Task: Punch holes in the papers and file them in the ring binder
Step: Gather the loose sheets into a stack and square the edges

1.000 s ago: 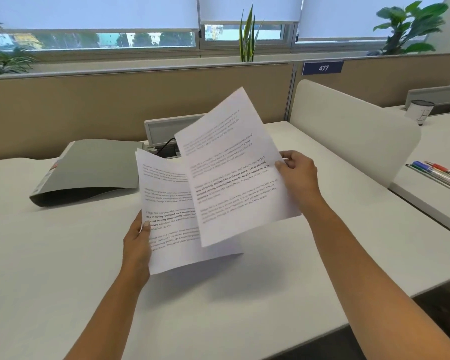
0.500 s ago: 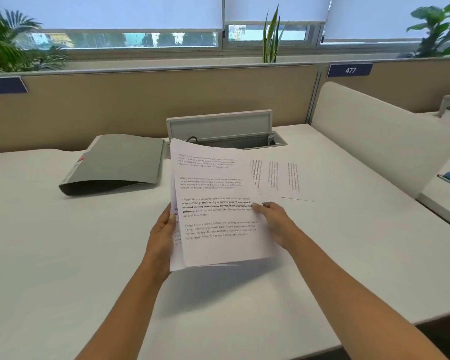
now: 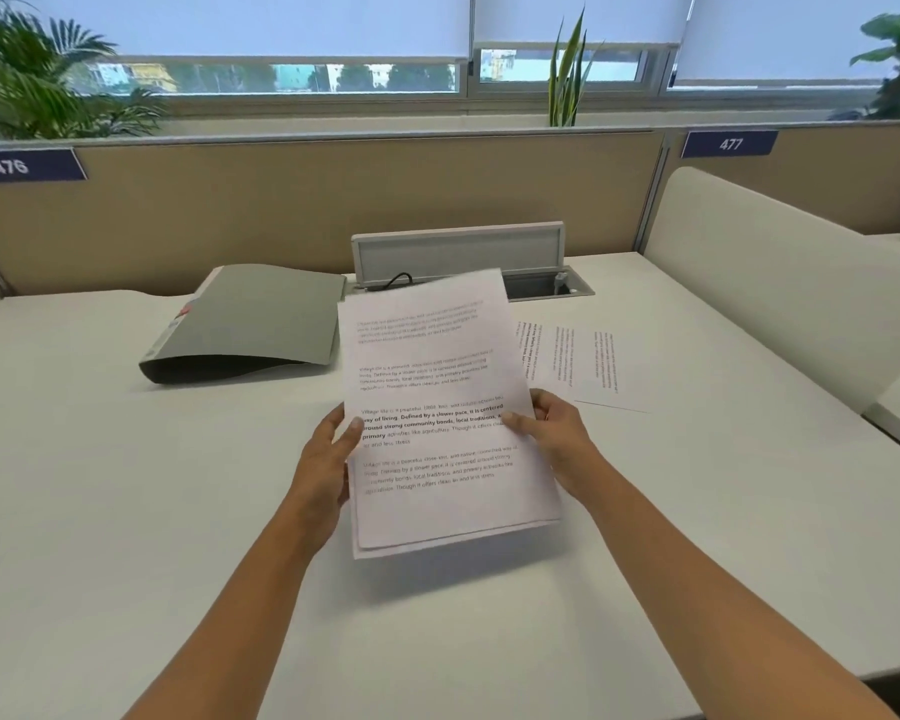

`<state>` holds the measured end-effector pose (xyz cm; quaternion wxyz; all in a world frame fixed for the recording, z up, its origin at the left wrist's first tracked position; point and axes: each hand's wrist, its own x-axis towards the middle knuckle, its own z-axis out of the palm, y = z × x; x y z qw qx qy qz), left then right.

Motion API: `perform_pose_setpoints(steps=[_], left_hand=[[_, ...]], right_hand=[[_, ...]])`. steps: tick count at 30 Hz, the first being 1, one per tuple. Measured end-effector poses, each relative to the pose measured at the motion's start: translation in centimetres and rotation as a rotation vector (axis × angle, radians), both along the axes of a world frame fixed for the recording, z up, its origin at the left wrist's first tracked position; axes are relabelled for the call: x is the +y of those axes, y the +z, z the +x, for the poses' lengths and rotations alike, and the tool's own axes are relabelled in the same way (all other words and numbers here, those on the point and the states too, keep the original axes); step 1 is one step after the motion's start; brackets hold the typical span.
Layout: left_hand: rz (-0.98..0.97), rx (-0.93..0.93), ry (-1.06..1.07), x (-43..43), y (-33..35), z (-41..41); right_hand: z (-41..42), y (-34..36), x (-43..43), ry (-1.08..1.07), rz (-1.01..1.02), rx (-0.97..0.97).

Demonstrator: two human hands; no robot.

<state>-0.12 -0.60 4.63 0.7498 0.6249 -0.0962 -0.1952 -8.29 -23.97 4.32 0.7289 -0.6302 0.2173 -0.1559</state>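
The papers (image 3: 437,397) are held tilted above the table (image 3: 126,511). The left hand (image 3: 328,459) pinches their left edge and the right hand (image 3: 552,433) their right, each grip closed on them. The closed binder (image 3: 250,319) lies behind-left, and one sheet (image 3: 588,366) lies flat at right.

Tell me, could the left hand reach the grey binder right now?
Probably, but not freely: the left hand grips the paper stack; nothing lies on the desk between it and the closed binder.
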Motion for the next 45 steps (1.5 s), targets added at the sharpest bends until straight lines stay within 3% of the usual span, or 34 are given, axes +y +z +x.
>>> perform_pose_setpoints(steps=[7,16,23,29,36,41,45], left_hand=[[-0.026,-0.084,-0.079,-0.3,1.9,0.9],[-0.12,-0.244,-0.038,-1.1,4.8,1.9],[-0.073,-0.184,0.0,-1.4,2.4,0.9],[-0.08,-0.268,0.027,-1.6,3.7,1.7],[-0.01,-0.165,0.06,-2.4,1.2,0.8],[-0.029,-0.236,0.057,-2.3,2.3,1.6],[0.047,-0.197,0.028,-2.1,0.3,1.0]], right_hand=[[0.6,1.5,0.3,0.133,0.052,-0.1],[1.7,4.0,0.7,0.043,0.016,-0.294],[1.1,1.8,1.7,0.016,-0.036,-0.235],[1.7,3.2,1.4,0.006,-0.085,-0.312],[1.1,1.3,1.7,0.009,-0.143,-0.195],[1.3,2.4,1.3,0.024,-0.153,-0.291],[0.9,0.3,1.5,0.02,-0.181,-0.185]])
